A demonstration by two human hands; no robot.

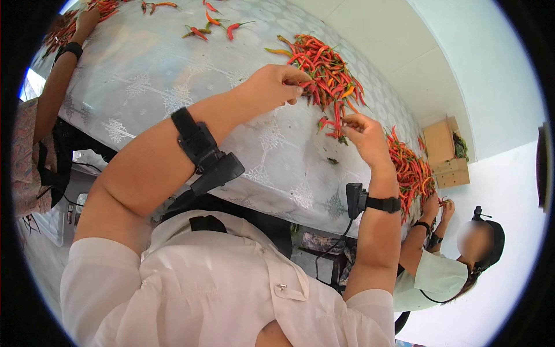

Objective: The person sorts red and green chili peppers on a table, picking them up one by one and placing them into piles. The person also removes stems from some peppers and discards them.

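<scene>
My left hand (277, 84) reaches to the near left edge of a pile of red chilli peppers (329, 73). A red chilli pepper (306, 84) shows at its thumb and fingertips, pinched between them. Lower and to the right, my right hand (367, 135) has its fingers curled beside a small group of red chilli peppers (333, 126) just below the pile. Whether its fingertips grip one of these cannot be made out. The pile is mostly red, with some orange and green chillies and green stems. Both hands are over a table with a patterned, silvery-white cover (260, 152).
Several loose chillies (212, 28) lie farther off. Another chilli heap (409, 169) stands right of my right arm, where a co-worker (442, 269) handles chillies. Another person's arm (65, 73) reaches into a heap at far left. A cardboard box (446, 152) is at right.
</scene>
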